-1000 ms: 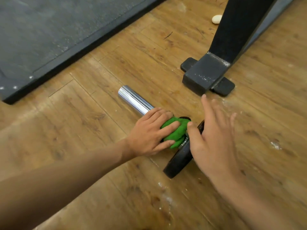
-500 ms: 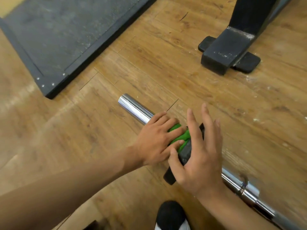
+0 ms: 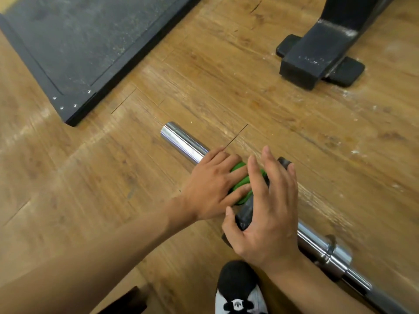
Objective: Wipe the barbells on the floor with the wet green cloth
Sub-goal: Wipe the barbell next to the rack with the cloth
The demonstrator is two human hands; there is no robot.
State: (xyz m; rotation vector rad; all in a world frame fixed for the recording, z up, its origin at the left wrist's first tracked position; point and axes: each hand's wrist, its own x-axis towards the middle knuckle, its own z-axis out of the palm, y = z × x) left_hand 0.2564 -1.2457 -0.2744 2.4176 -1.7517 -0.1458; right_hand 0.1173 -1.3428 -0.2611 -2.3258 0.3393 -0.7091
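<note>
Chrome barbell (image 3: 184,141): lies flat on the wood floor (image 3: 113,177), diagonal from upper left to lower right, open sleeve end at upper left. Black weight plate (image 3: 245,215) stands on the sleeve. Green cloth (image 3: 241,183): bunched on the sleeve, against the plate's left face.

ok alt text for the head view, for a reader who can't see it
A person's left hand holds a green cloth on a chrome barbell lying on a wooden floor, beside its black plate, which the right hand rests on. A dark mat and a black frame foot lie beyond.
</note>
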